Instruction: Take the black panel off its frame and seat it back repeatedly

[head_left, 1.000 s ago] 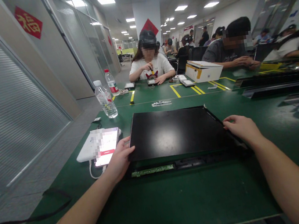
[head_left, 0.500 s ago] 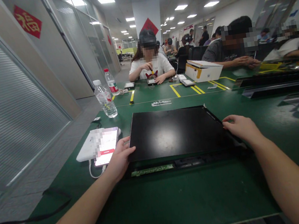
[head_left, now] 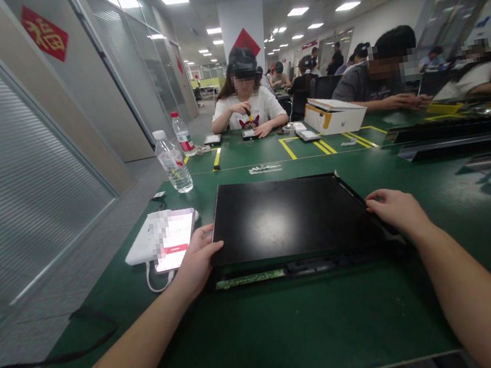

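Observation:
A flat black screen panel lies on the green table in front of me. My left hand grips its left edge, thumb on top and fingers at the side. At the right, my right hand pinches the dark frame edge beside the panel. Below the panel's near edge shows a green circuit board strip, with a dark strip continuing to its right. The underside of the panel is hidden.
Left of the panel, a lit phone rests against a white power bank with a cable. A water bottle stands behind them. A white box sits farther back, near co-workers. Long black strips lie at right.

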Available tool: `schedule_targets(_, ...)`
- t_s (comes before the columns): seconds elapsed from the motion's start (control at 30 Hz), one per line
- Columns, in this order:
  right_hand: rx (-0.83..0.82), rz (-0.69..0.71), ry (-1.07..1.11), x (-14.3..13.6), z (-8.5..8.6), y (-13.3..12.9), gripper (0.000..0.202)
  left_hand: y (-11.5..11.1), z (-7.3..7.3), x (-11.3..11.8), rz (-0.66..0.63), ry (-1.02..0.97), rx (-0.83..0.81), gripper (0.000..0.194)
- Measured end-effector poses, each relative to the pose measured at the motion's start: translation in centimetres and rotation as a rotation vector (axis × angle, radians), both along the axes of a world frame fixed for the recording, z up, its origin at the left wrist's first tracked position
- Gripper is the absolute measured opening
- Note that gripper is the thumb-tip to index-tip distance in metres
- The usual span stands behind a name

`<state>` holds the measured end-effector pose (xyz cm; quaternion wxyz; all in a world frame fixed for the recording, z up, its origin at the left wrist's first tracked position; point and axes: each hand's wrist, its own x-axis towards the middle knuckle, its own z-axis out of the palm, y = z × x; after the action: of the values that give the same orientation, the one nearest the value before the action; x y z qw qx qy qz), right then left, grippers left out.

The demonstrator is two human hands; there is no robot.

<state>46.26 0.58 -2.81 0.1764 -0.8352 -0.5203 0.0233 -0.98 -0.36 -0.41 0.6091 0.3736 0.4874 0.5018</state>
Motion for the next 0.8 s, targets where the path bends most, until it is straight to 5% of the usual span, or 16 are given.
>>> schedule_targets(0.8,0.043,-0.001,0.062,-0.1,0.2,-0.2,0.031,0.1,-0.8,-0.2,-0.010,0.006,0.049,0.054)
